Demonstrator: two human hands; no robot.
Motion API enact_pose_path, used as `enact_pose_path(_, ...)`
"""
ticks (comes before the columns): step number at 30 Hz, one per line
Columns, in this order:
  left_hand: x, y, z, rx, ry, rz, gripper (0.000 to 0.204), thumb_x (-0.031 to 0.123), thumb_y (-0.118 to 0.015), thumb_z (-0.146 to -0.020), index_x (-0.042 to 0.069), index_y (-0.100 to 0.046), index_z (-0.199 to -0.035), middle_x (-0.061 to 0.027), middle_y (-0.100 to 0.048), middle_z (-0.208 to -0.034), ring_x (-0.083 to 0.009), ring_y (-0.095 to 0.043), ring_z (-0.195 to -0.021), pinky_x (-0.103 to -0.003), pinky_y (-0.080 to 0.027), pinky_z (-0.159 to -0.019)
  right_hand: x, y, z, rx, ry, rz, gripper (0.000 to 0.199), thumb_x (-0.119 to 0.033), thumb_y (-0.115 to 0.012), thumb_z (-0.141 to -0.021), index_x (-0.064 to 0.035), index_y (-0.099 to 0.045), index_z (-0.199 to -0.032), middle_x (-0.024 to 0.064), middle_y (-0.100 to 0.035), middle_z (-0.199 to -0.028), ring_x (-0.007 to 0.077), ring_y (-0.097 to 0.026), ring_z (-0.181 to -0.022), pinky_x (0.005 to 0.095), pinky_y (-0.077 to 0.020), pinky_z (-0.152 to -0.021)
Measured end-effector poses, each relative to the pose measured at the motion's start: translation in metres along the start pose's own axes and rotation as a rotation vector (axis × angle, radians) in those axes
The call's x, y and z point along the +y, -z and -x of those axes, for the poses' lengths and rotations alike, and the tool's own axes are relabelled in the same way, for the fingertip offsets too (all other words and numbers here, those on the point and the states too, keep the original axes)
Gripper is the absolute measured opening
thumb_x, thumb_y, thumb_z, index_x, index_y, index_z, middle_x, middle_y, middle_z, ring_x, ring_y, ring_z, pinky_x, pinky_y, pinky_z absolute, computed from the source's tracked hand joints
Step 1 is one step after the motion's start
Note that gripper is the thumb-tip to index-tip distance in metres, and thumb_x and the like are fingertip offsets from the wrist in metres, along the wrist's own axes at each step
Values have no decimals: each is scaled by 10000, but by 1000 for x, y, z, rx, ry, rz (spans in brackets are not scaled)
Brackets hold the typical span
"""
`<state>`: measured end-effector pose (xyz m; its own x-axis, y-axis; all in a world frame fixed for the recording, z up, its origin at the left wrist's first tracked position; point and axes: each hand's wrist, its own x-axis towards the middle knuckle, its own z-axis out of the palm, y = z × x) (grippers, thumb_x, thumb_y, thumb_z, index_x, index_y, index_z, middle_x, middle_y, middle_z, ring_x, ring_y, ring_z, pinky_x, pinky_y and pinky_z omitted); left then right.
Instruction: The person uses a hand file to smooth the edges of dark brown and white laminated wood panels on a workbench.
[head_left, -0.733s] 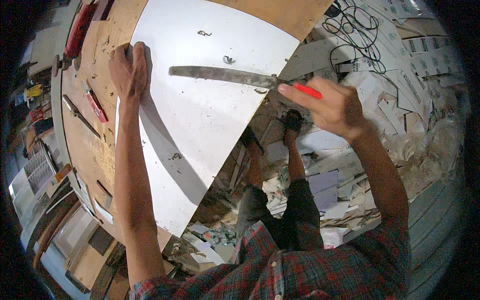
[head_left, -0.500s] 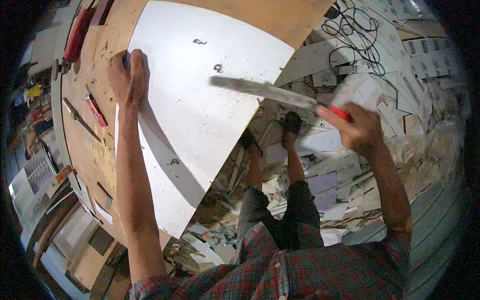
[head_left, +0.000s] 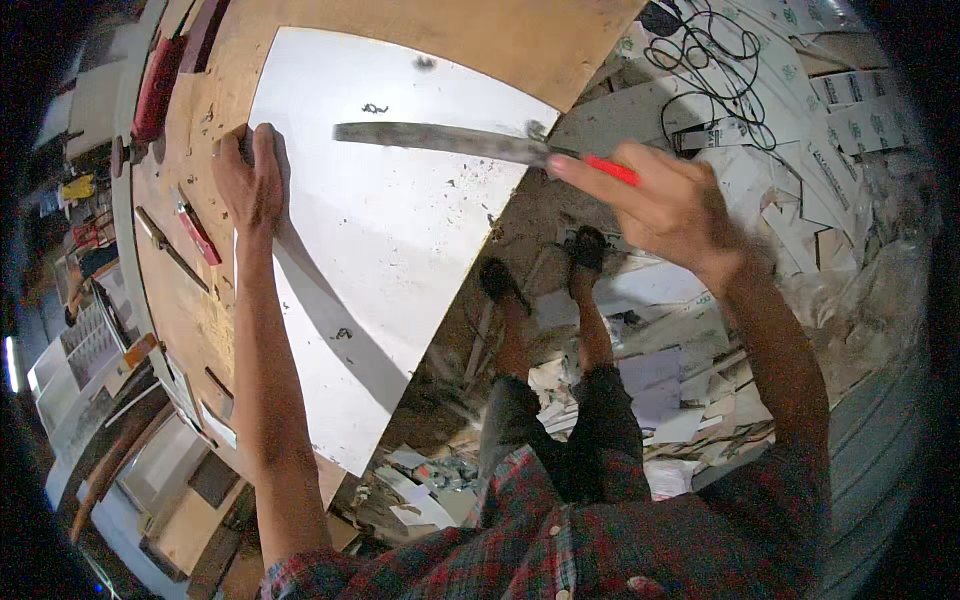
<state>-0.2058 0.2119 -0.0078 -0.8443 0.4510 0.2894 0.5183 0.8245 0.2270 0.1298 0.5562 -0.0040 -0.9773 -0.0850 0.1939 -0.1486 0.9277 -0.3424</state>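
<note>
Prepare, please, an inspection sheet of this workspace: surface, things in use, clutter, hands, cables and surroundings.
Surface: wooden tabletop, partly covered by a white sheet.
Things in use: long flat grey tool with a red handle, across the sheet in this view; contact cannot be told.
Clutter: dark curled shavings on the sheet; small red tool and narrow tool on the wood.
Hands: left hand at the sheet's left edge; right hand closed around the red handle.
Cables: black cable, loosely looped, at upper right.
Surroundings: flat offcuts scattered on the floor near the person's feet.
</note>
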Motion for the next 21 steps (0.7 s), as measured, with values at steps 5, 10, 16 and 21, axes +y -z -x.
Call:
enact_pose_path(5,-4,-2,1,-73,129,59,458,343,-617,-949,-80,-649,-1123,-271,-644,-1063,-402,-601,-1015,-468,-464,-907,14,9,43,-27,30,-18,581,-92,-590,-864,-356,-634,-1380,44,-459,-763,209,-554,-588,342,-498,-507)
enact_pose_path(10,8,3,1,-87,110,83,470,360,-610,-951,-80,-646,-1112,-262,-637,-1035,-399,-597,-989,-469,-464,-898,25,10,-4,40,40,-6,596,5,-669,-755,-254,-717,-1289,30,-589,-801,211,-605,-619,345,-513,-509)
enact_pose_path(16,4,6,3,-17,76,57,455,355,-608,-955,-82,-649,-1075,-247,-630,-1026,-383,-600,-943,-457,-467,-860,26,15,21,32,62,-45,578,-19,-668,-783,-270,-709,-1302,33,-517,-755,199,-563,-592,332,-504,-507)
enact_pose_path(21,10,1,2,-32,109,96,434,332,-610,-955,-81,-649,-1085,-235,-633,-1019,-373,-601,-939,-446,-469,-861,32,8,-23,110,124,-31,557,-16,-659,-789,-261,-717,-1286,36,-512,-750,197,-562,-593,327,-501,-495)
